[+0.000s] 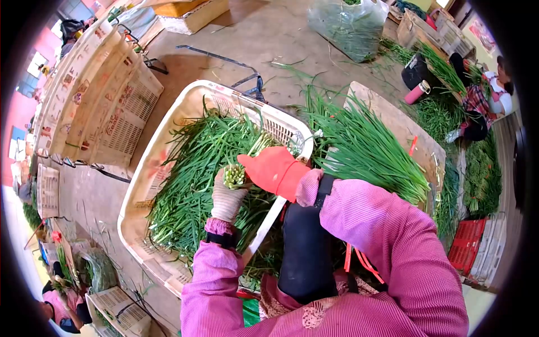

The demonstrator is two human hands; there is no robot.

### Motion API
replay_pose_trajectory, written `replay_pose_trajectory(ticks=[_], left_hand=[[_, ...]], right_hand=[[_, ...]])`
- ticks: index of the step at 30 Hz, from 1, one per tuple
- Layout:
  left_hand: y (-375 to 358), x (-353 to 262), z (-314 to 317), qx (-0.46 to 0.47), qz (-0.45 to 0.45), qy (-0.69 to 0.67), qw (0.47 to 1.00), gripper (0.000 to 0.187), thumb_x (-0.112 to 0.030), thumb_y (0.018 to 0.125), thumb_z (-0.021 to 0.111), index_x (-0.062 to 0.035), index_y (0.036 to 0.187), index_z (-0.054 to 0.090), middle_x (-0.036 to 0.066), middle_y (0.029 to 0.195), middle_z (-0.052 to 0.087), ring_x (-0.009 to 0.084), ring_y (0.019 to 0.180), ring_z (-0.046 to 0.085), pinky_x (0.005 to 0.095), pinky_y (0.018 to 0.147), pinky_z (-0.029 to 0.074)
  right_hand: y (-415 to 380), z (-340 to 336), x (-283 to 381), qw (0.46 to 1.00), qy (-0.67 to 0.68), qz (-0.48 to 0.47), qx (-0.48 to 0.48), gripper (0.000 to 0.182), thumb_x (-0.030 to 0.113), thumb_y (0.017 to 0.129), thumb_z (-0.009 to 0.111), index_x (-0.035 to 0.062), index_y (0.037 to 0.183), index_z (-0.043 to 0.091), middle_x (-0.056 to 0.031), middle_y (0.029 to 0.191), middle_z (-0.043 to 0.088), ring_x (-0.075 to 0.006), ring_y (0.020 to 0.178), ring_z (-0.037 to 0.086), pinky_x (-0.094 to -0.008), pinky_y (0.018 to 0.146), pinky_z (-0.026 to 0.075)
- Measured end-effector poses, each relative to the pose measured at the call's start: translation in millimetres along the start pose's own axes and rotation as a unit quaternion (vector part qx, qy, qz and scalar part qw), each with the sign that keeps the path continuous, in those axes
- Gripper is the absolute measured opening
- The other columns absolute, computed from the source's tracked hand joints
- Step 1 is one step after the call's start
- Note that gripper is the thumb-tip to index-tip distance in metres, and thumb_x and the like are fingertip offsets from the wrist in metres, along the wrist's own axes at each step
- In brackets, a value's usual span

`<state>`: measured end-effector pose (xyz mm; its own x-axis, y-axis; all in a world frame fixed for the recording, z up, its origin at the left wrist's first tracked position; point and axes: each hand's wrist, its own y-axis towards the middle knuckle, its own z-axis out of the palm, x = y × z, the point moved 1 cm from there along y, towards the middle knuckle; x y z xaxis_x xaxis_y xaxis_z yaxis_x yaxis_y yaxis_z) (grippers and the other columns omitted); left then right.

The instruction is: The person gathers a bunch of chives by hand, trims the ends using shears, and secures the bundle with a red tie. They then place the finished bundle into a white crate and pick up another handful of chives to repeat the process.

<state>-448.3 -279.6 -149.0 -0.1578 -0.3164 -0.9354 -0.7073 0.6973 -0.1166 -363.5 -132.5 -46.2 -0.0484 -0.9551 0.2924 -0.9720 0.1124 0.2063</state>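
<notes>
My left hand (226, 201), in a pale knitted glove, is closed around a bunch of chives (234, 177), its pale cut ends facing up. Against that bunch presses my right hand (274, 170) in an orange-red glove, fingers closed over chive stems that show just above it. Both hands are over a large white plastic crate (128, 205), which holds a loose heap of green chives (191, 180). The right fingertips and the far side of the held bunch are partly hidden.
Right of the crate, a board (370, 95) carries a pile of long chives (376, 146). Stacked crates (106, 101) stand at left. A clear plastic bag (348, 28) and a pink bottle (417, 92) are farther back. Other people (485, 101) sit at the right and lower left.
</notes>
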Motion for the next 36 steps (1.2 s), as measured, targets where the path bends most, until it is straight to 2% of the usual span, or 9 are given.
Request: replay_pose_trajectory(ticks=[2,10,14,23,24,28,32,34,36], left_hand=[[0.6,-4.5,7.2,-0.072,-0.09,-0.455,0.883,0.04,-0.007,0.076,0.075,-0.0039,0.114,0.06,0.004,0.098,0.069,0.0168,0.085,0.066,0.0265,0.081,0.052],[-12.8,-25.6,-14.2,0.003,-0.039,0.142,0.989,0.033,-0.025,0.084,0.07,-0.0058,0.109,0.062,0.005,0.102,0.07,0.0189,0.088,0.068,0.0305,0.08,0.053],[-21.2,-27.7,-13.0,-0.026,0.045,0.173,0.984,0.027,-0.023,0.082,0.071,-0.007,0.103,0.065,0.004,0.099,0.07,0.0196,0.088,0.067,0.0307,0.081,0.052],[-41.9,-18.6,-44.9,-0.067,0.071,-0.163,0.982,0.029,-0.019,0.09,0.065,-0.0012,0.112,0.06,0.011,0.103,0.067,0.0215,0.092,0.065,0.0347,0.09,0.053],[-32.6,27.1,-64.8,-0.023,0.178,0.148,0.972,0.032,-0.019,0.097,0.054,0.0021,0.121,0.049,0.013,0.102,0.064,0.0224,0.086,0.064,0.0328,0.085,0.055],[-71.7,-77.7,-141.0,-0.185,0.077,-0.179,0.963,0.033,-0.029,0.093,0.056,-0.0014,0.111,0.058,0.012,0.106,0.064,0.0215,0.101,0.059,0.0378,0.094,0.044],[-111.0,-180.2,-240.7,-0.349,0.149,-0.225,0.897,0.047,-0.032,0.091,0.054,0.0035,0.122,0.057,0.016,0.118,0.063,0.0287,0.113,0.058,0.0409,0.101,0.044],[-121.3,-207.0,-266.4,-0.341,0.227,-0.208,0.888,0.048,-0.028,0.091,0.053,0.0051,0.126,0.054,0.018,0.121,0.061,0.0304,0.113,0.058,0.0415,0.101,0.043],[-120.7,-231.3,-256.0,-0.327,0.259,-0.211,0.884,0.039,-0.026,0.091,0.051,0.0044,0.115,0.058,0.018,0.115,0.062,0.0292,0.111,0.058,0.0414,0.102,0.043]], right_hand=[[4.7,0.1,6.6,0.999,0.03,0.003,-0.03,0.019,0.025,0.087,0.055,0.0176,0.101,0.066,-0.012,0.064,0.062,-0.0338,0.061,0.065,-0.0499,0.053,0.049],[42.2,-33.6,-5.0,0.993,0.065,0.049,0.087,0.035,0.023,0.083,0.059,0.0151,0.117,0.062,-0.0124,0.112,0.066,-0.0349,0.104,0.062,-0.0421,0.085,0.051],[13.5,30.0,-22.2,0.974,-0.125,-0.157,0.105,0.07,0.023,0.078,0.065,0.0195,0.144,0.038,-0.0092,0.148,0.037,-0.0394,0.141,0.027,-0.0568,0.112,0.025],[12.5,100.7,-48.1,0.883,-0.084,0.049,0.46,0.064,0.03,0.087,0.06,0.0345,0.145,0.033,-0.0036,0.156,0.024,-0.0388,0.141,0.024,-0.0748,0.102,0.02],[-9.5,253.4,-105.9,0.904,-0.183,0.005,0.386,0.062,0.032,0.089,0.059,0.0369,0.145,0.033,-0.0012,0.158,0.022,-0.0388,0.142,0.024,-0.0759,0.102,0.019],[12.5,129.2,-68.8,0.863,-0.033,0.121,0.49,0.055,0.038,0.093,0.05,0.0377,0.145,0.032,0.0002,0.159,0.019,-0.0392,0.143,0.021,-0.0768,0.103,0.016],[4.5,101.4,-57.9,0.884,-0.068,0.085,0.455,0.048,0.037,0.097,0.036,0.037,0.145,0.031,-0.0027,0.158,0.022,-0.0376,0.144,0.02,-0.0695,0.11,0.014],[-24.1,229.6,-107.7,0.843,-0.507,-0.118,0.132,0.05,0.049,0.094,0.043,0.0315,0.141,0.04,-0.0056,0.155,0.029,-0.035,0.142,0.025,-0.0691,0.109,0.016],[-3.8,77.4,-52.3,0.977,-0.16,-0.072,0.118,0.055,0.036,0.088,0.054,0.0214,0.14,0.042,-0.0076,0.146,0.039,-0.0327,0.137,0.033,-0.0579,0.109,0.026]])
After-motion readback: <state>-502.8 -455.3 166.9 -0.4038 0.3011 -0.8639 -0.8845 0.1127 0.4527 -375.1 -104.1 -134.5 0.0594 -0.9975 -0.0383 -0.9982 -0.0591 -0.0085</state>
